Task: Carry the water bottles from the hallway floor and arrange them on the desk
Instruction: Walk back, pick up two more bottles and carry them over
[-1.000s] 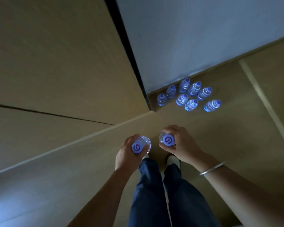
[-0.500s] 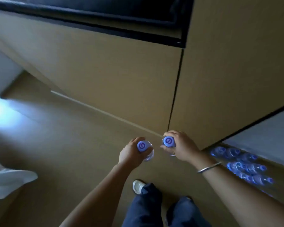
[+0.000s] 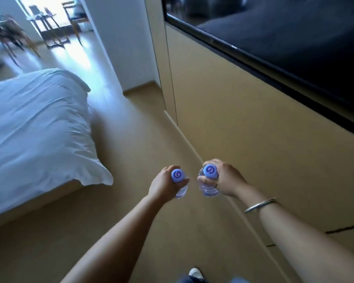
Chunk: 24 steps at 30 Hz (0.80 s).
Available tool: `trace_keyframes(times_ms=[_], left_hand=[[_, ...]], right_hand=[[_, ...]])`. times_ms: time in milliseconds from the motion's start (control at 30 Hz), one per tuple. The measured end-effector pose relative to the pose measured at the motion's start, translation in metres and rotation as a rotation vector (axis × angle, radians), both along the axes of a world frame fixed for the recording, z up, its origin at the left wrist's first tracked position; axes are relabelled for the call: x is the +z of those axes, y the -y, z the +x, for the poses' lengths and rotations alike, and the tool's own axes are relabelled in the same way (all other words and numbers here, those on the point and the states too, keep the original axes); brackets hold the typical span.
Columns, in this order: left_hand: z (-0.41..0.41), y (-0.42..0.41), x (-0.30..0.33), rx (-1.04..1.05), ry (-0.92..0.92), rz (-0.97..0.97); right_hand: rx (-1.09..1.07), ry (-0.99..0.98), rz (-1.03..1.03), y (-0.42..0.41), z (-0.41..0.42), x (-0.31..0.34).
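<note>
I count two water bottles, upright above the floor: my left hand (image 3: 164, 183) grips the left bottle (image 3: 179, 181), my right hand (image 3: 225, 180) the right bottle (image 3: 208, 180), one bed (image 3: 35, 123) left.

Purple swirl-marked caps (image 3: 176, 175) — white bedding (image 3: 35, 123)

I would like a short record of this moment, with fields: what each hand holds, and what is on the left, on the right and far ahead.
left hand: left hand closed around a clear plastic water bottle with a purple cap, upright
right hand: right hand closed around a second clear purple-capped bottle, upright; silver bangle on the wrist
left side: bed with white sheet
right side: beige panelled wall
far ahead: bright room with table and chairs, blurred
</note>
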<state>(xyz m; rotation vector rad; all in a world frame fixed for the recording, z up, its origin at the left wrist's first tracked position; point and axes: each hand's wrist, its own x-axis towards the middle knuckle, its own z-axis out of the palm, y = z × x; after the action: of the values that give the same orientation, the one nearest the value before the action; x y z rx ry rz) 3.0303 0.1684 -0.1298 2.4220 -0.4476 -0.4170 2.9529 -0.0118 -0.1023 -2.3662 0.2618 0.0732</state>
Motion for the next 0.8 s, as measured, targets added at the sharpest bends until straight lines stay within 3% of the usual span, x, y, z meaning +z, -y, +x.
trace_keyframes(times_ms=[400, 800], left_hand=[[0.106, -0.088, 0.019, 0.215, -0.025, 0.007], [0.302, -0.094, 0.006, 0.379, -0.067, -0.048]], right_hand=[[0.226, -0.043, 0.051, -0.073, 0.158, 0.013], [0.404, -0.054, -0.014, -0.082, 0.386, 0.000]])
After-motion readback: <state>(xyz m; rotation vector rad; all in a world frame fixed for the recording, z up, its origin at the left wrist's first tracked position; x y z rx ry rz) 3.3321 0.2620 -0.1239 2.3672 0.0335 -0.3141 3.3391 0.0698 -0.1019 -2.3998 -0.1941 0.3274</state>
